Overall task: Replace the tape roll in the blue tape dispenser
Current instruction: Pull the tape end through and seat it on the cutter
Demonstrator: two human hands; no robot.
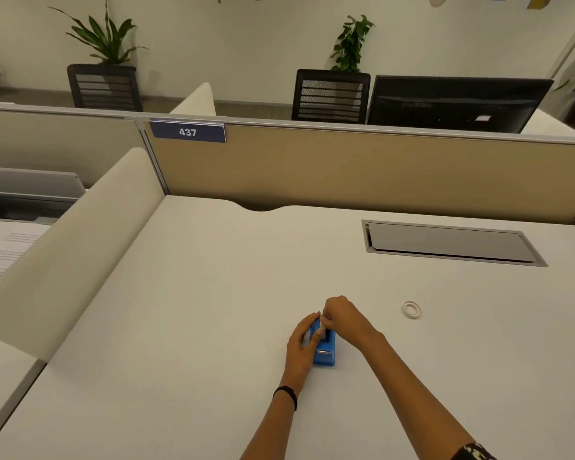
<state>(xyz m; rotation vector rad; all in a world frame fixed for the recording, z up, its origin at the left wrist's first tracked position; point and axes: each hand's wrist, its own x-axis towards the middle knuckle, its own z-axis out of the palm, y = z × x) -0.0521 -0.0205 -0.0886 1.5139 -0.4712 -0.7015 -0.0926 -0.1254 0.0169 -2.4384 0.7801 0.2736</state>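
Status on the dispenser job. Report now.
Left hand grips blue tape dispenser on desk. Right hand pinching at its top, item too small to tell. Loose tape roll lies apart, right. Nothing in the way.

Blue tape dispenser (325,351), white desk (213,293), tan partition (346,167).

1. Ahead of me, a blue plate (187,131) on the partition (346,167) reads "437" in white
2. The printed sheet (0,257) at my left is too blurred to read
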